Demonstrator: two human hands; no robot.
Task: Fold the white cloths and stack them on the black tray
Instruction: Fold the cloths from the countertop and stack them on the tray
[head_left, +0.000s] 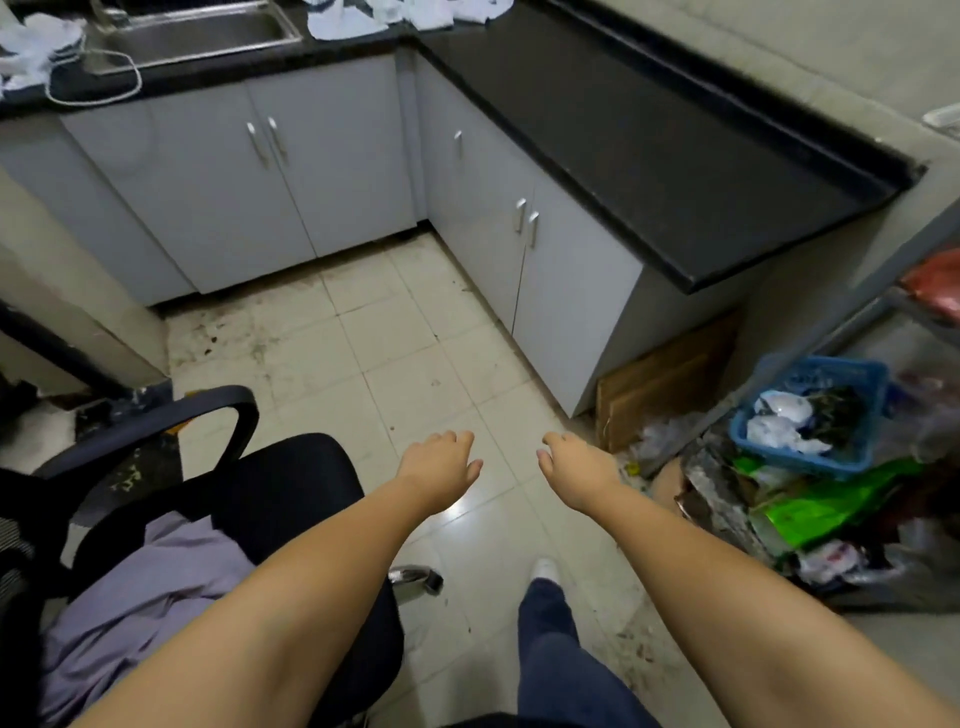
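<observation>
Kitchen cabinets in pale grey run round a corner under a black tabletop (675, 135), and the tiled floor (415, 353) in front of it is stained. Both arms reach forward over the floor: the left hand (439, 467) and the right hand (574, 467) are empty, fingers loose and slightly bent, touching nothing. The white cloths (395, 15) lie crumpled at the far end of the tabletop, just beyond the steel sink (197, 31), with another white heap (36, 52) on the sink's left side; all are well apart from the hands.

The step in hand looks like walking up to the cloths, so no folding has begun. To do it well, the person should probably step past the black office chair (291, 478) on the left, take one cloth alone by two corners, and spread it flat on the bare stretch of tabletop before folding.

No black tray shows anywhere here. The cloths are cut off by the top edge, so their number cannot be told. Whether the left heap is cloth or something else is hard to make out. A blue basket (810, 415) among clutter sits to the right.
</observation>
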